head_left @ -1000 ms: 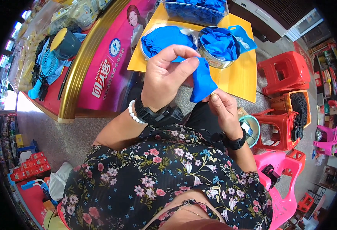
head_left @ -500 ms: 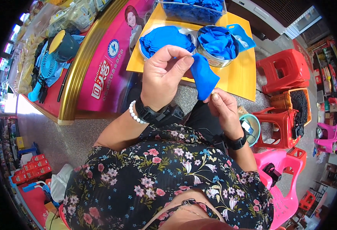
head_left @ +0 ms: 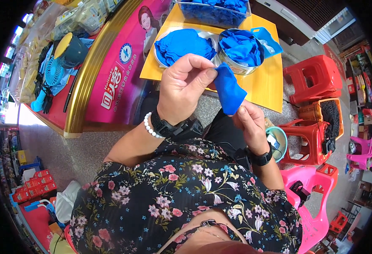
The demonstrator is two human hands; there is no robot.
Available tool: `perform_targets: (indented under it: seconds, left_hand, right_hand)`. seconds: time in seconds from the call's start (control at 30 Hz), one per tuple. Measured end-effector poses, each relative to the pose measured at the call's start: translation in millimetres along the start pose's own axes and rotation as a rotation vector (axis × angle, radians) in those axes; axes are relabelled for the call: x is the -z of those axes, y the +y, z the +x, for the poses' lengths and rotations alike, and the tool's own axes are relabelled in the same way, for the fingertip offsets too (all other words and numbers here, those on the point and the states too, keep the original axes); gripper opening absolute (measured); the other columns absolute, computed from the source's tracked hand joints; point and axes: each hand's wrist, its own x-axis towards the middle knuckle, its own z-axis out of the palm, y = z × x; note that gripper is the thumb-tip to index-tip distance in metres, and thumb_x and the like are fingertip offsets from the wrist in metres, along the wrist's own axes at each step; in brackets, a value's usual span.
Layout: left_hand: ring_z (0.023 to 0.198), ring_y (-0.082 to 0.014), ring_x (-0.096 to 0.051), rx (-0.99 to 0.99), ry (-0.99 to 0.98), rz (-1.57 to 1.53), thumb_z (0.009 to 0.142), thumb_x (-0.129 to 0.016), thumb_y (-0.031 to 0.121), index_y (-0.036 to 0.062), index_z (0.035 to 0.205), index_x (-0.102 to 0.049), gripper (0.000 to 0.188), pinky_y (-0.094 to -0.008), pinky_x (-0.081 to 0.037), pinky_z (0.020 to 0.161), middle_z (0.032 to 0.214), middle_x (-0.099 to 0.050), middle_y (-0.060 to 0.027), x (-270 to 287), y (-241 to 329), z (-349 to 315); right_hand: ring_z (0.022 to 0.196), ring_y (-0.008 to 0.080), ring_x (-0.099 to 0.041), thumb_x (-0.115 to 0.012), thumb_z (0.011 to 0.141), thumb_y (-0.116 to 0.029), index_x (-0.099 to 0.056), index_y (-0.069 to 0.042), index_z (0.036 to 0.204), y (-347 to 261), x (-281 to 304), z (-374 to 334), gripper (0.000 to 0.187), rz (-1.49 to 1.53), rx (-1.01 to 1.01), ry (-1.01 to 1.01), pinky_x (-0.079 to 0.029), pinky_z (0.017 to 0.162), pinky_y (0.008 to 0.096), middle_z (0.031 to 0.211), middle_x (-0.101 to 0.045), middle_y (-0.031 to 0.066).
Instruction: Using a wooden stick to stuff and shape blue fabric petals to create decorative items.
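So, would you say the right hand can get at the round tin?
Probably yes: the round tin stands open ahead of the right hand, though that hand is busy pinching the blue cloth piece's lower end.

The left hand (head_left: 181, 91) pinches a soft blue piece (head_left: 230, 91) by its upper end; the right hand (head_left: 252, 125) pinches the lower end, perhaps with something small hidden there. Beyond, a round tin (head_left: 240, 69) and a clear tub (head_left: 213, 17), both holding blue pieces, stand on a yellow counter (head_left: 271, 80).

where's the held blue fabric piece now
In the head view, the small blue fabric piece is above and right of centre, held between the left hand and right hand, below the round metallic tin.
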Motion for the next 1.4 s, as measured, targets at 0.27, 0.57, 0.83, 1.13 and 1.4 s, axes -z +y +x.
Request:
perform_targets:
  seconds: [0.27,0.57,0.83,1.13,1.4]
  left_hand:
    - [0.076,-0.0079,-0.061,0.152,-0.011,-0.276,0.086,-0.063,0.004,0.0012,0.098,-0.06,0.013,-0.0219,-0.051,0.068,0.087,-0.064,-0.0026,2.0,1.6,2.5]
    - [0.063,-0.0053,-0.059,0.156,-0.032,0.016,0.082,-0.068,0.005,0.0001,0.091,-0.062,0.011,-0.0185,-0.048,0.056,0.076,-0.065,-0.0022,-8.7,-5.9,-6.2]
    - [0.067,-0.0067,-0.06,0.131,0.038,-0.18,0.091,-0.058,0.017,-0.0016,0.098,-0.063,0.02,-0.0201,-0.05,0.06,0.08,-0.065,-0.0017,-10.3,-11.6,-7.4]
    - [0.071,-0.0065,-0.058,-0.112,-0.019,0.152,0.093,-0.055,0.017,-0.0039,0.098,-0.065,0.024,-0.0191,-0.047,0.059,0.082,-0.063,-0.0025,-3.6,-13.4,-1.6]
    - [0.065,-0.0059,-0.057,0.022,-0.029,0.089,0.09,-0.059,0.011,-0.0026,0.096,-0.065,0.016,-0.0184,-0.045,0.055,0.079,-0.062,-0.0022,-8.3,-8.0,-3.3]
  right_hand:
    - [0.054,0.0029,-0.032,-0.046,0.096,-0.025,-0.058,-0.001,0.088,0.5,4.4,0.4,0.028,0.001,-0.006,-0.018,-0.024,0.049,0.0194,0.063,-0.042,-0.0051]
    - [0.057,0.0028,-0.034,-0.048,0.096,-0.025,-0.06,-0.001,0.093,-0.3,-5.1,0.0,0.027,-0.03,0.01,0.043,-0.027,0.052,0.0181,0.066,-0.044,-0.0045]
    - [0.055,0.0022,-0.032,-0.047,0.096,-0.025,-0.061,-0.001,0.09,-4.5,-1.4,5.8,0.028,-0.063,-0.02,-0.015,-0.025,0.05,0.0184,0.063,-0.044,-0.0062]
    - [0.053,0.0023,-0.03,-0.047,0.096,-0.025,-0.059,-0.001,0.087,-0.9,-2.2,-0.5,0.029,0.043,-0.014,-0.044,-0.023,0.048,0.0192,0.061,-0.039,-0.0068]
    - [0.051,0.0025,-0.03,-0.047,0.096,-0.027,-0.059,-0.002,0.087,-3.6,-1.2,3.1,0.029,0.047,-0.092,-0.033,-0.022,0.046,0.0196,0.059,-0.039,-0.0068]
